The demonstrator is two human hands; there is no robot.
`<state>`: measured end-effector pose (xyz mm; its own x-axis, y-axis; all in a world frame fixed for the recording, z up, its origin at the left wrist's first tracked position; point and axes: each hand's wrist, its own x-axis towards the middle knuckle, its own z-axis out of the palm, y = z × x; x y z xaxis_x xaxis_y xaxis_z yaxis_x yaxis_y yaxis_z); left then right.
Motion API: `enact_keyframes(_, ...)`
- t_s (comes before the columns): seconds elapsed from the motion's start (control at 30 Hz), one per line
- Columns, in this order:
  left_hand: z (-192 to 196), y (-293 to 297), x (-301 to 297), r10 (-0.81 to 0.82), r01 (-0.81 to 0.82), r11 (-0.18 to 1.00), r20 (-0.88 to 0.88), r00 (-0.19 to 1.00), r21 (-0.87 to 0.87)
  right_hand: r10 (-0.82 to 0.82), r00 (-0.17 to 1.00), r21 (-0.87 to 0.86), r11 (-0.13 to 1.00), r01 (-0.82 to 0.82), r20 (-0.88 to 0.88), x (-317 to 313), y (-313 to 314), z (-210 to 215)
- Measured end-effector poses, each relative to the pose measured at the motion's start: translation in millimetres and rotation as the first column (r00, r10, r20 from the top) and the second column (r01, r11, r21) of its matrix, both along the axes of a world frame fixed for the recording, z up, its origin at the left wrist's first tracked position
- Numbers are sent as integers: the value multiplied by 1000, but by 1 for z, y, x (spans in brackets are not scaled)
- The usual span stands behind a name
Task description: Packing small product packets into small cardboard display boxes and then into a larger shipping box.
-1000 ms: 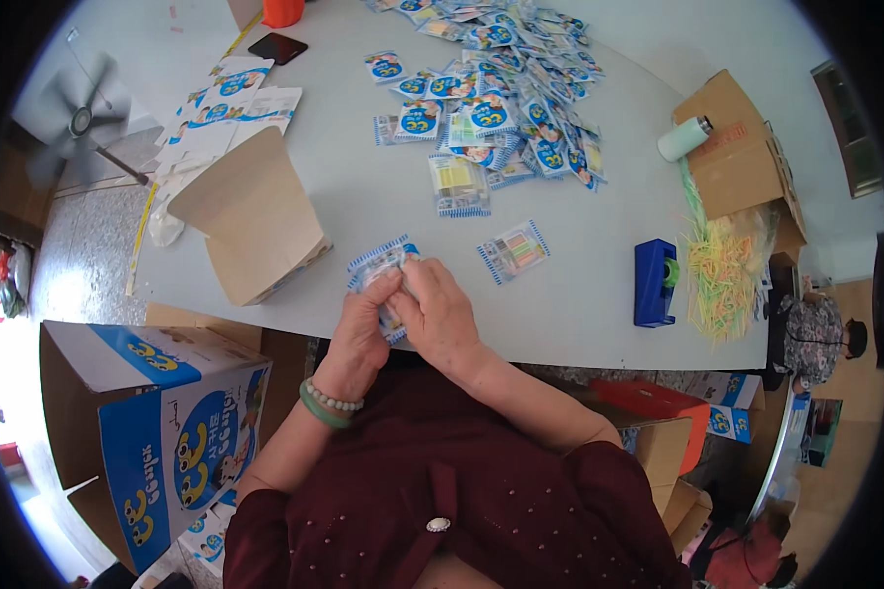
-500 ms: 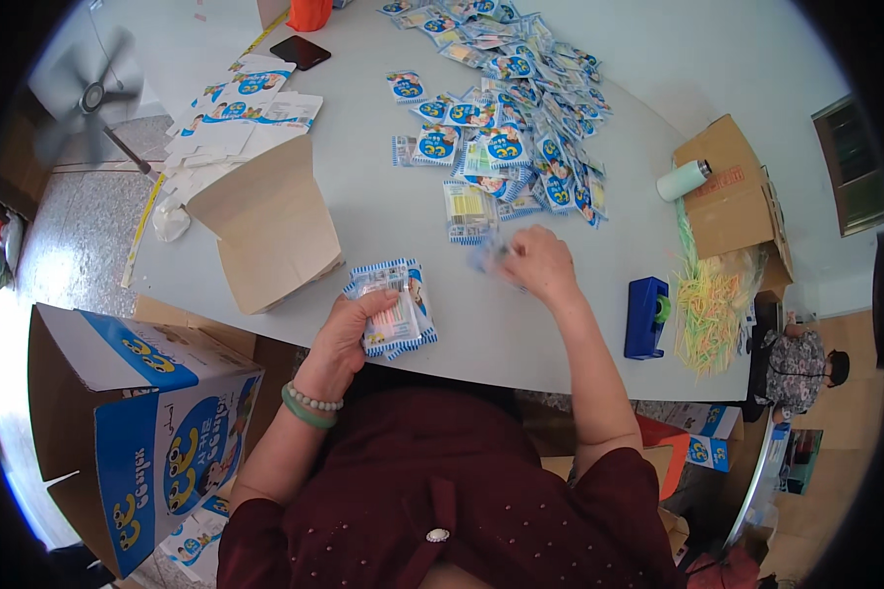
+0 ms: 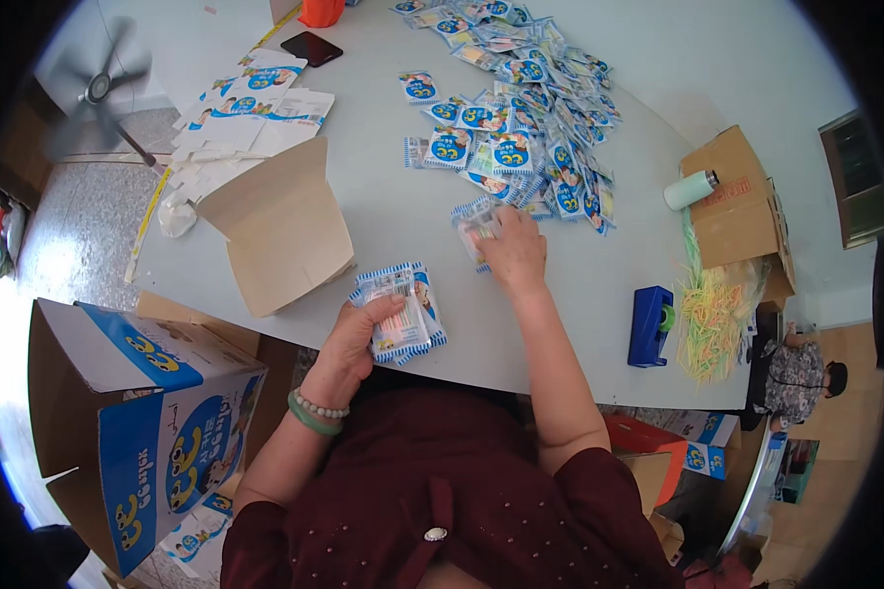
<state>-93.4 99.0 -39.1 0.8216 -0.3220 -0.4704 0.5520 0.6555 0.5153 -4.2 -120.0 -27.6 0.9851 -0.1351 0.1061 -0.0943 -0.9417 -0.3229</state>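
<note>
Two hands and lots of little snack packets on a white table

The left hand (image 3: pixel 363 339) is curled tight around a small stack of shiny blue-and-white packets (image 3: pixel 403 312) at the near table edge. The right hand (image 3: pixel 514 250) reaches out to 12 o'clock, fingers closed on one clear flat packet (image 3: pixel 476 226). Just past it, at 12 o'clock, lies a big loose pile of blue packets (image 3: pixel 521 108). A folded brown cardboard piece (image 3: pixel 285 231) stands at 10 o'clock. A blue tape holder (image 3: pixel 650 326) sits at 3 o'clock on the round white table (image 3: pixel 383 196).
</note>
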Motion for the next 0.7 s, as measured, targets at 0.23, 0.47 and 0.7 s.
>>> enact_keyframes(0.23,3,10,4,46,-48,998,31,998,50,363,932,-48,931,-363,-3,-27,-19,13)
enact_keyframes(0.47,-14,13,13,11,-10,999,14,1000,-53,-21,997,324,945,43,-72,3,-23,-17)
enact_keyframes(0.7,-3,16,6,25,-24,999,40,999,-30,214,921,374,924,-82,-327,19,-20,20)
